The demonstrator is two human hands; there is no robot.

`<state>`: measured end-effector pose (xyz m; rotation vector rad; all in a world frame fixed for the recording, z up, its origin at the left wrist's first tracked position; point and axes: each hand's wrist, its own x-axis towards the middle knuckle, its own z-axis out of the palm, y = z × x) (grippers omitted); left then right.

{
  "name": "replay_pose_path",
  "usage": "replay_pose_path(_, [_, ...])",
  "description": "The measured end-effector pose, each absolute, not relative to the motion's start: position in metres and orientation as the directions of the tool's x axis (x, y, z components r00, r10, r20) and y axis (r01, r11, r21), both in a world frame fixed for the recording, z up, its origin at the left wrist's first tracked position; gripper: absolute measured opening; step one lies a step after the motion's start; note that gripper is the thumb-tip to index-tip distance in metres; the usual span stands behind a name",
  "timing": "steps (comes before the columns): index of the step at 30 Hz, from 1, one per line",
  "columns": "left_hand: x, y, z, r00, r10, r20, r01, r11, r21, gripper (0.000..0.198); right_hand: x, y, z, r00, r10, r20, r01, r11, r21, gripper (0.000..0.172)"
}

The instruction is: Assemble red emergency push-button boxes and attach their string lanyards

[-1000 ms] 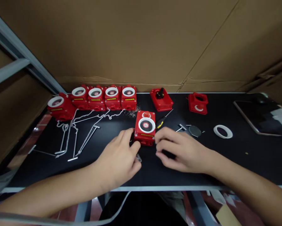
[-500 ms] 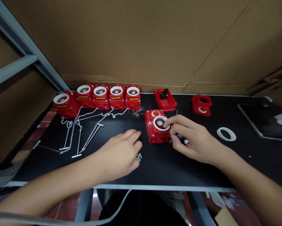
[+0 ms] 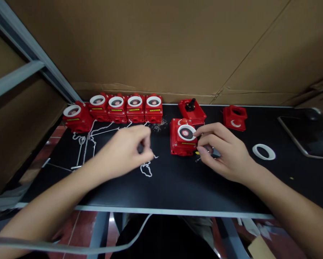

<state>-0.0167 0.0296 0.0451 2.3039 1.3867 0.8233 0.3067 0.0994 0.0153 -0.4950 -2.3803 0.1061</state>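
Note:
My left hand [image 3: 133, 147] is closed in a pinch over the black tabletop, left of the middle. A loop of white cord [image 3: 146, 169] dangles from its fingertips. My right hand [image 3: 226, 151] is curled beside a red alarm box [image 3: 183, 144] with a white ring and a dark round window. Its fingertips are close to the ring's right side. Under those fingers shows part of a small dark and metallic thing [image 3: 199, 159], mostly hidden; I cannot make out its kind.
Several similar red boxes [image 3: 153, 111] stand in a row at the back left, with white cords and metal T-bars before them. Behind the middle lie an open red housing [image 3: 195, 113] and a red cover [image 3: 234, 118]. A white ring [image 3: 263, 152] and a tablet [image 3: 309, 136] lie right.
My left hand has risen from the tabletop up and to the left, drawing the white cord into a hanging loop. My right hand stays beside the red box.

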Motion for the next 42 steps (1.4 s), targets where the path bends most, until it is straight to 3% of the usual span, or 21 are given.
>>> replay_pose_path(4, [0.019, 0.01, 0.017, 0.482, 0.752, 0.451, 0.495, -0.658, 0.568, 0.017, 0.306, 0.093, 0.017, -0.767, 0.282, 0.576, 0.194, 0.958, -0.21, 0.006])
replay_pose_path(7, [0.03, 0.002, 0.009, 0.531, 0.741, 0.412, 0.453, -0.658, 0.601, 0.016, 0.305, 0.086, 0.015, -0.84, 0.218, 0.496, 0.125, 0.969, -0.214, 0.002])
replay_pose_path(12, [0.025, 0.006, 0.008, 0.532, 0.785, 0.318, 0.491, -0.592, 0.639, 0.012, 0.301, 0.078, 0.01, -0.876, 0.196, 0.441, 0.104, 0.969, -0.224, 0.01])
replay_pose_path(18, [0.025, 0.01, 0.004, 0.476, 0.84, 0.261, 0.445, -0.485, 0.752, 0.013, 0.302, 0.077, 0.005, -0.857, 0.244, 0.454, 0.062, 0.924, -0.378, 0.009])
replay_pose_path(25, [0.027, 0.008, 0.013, 0.368, 0.837, 0.404, 0.311, -0.52, 0.795, 0.007, 0.295, 0.082, 0.022, -0.834, 0.289, 0.47, 0.041, 0.882, -0.47, 0.012])
replay_pose_path(30, [0.022, 0.011, 0.026, 0.314, 0.829, 0.464, 0.266, -0.546, 0.795, 0.008, 0.274, 0.079, 0.04, -0.767, 0.459, 0.448, 0.091, 0.77, -0.632, 0.012])
replay_pose_path(35, [0.021, 0.01, 0.029, 0.3, 0.839, 0.454, 0.223, -0.524, 0.822, 0.009, 0.263, 0.068, 0.019, -0.65, 0.584, 0.487, -0.017, 0.629, -0.777, 0.014])
replay_pose_path(42, [0.024, 0.009, 0.026, 0.29, 0.86, 0.42, 0.358, -0.504, 0.786, 0.013, 0.274, 0.061, 0.01, -0.683, 0.525, 0.508, -0.002, 0.694, -0.72, 0.011])
